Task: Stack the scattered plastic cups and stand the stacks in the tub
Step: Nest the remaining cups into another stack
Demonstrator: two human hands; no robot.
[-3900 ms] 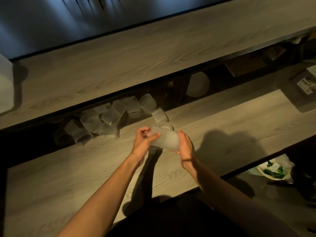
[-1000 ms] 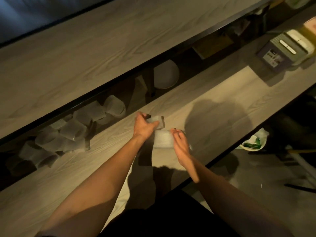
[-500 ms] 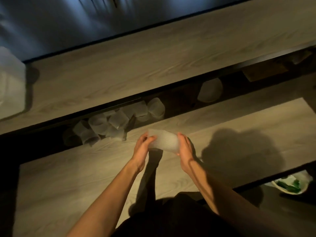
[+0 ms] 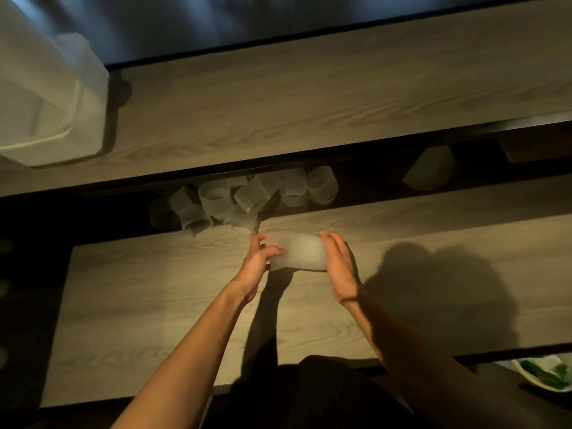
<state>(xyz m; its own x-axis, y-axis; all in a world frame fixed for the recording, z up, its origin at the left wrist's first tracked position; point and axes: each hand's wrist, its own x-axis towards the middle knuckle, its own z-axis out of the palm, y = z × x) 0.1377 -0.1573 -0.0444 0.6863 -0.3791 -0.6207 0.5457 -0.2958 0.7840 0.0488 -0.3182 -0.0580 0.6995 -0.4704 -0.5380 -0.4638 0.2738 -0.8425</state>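
Note:
A short stack of ribbed translucent plastic cups (image 4: 298, 251) lies sideways in the air just above the lower wooden counter (image 4: 154, 298). My left hand (image 4: 258, 264) grips its left end and my right hand (image 4: 337, 264) presses on its right end. Several loose translucent cups (image 4: 244, 196) lie scattered in the dark gap under the upper shelf, just beyond my hands. A white plastic tub (image 4: 46, 97) stands on the upper wooden shelf (image 4: 309, 97) at the far left, partly cut off by the frame.
A pale bowl-shaped object (image 4: 430, 168) sits in the shadow under the shelf to the right. A white dish with green bits (image 4: 544, 374) lies below the counter edge at the lower right. Dark shelf edges run across the view.
One second ago my left hand picked a single cup off the counter beside the stack. That cup has joined the stack, which both hands now hold. The view has swung left, showing the tub.

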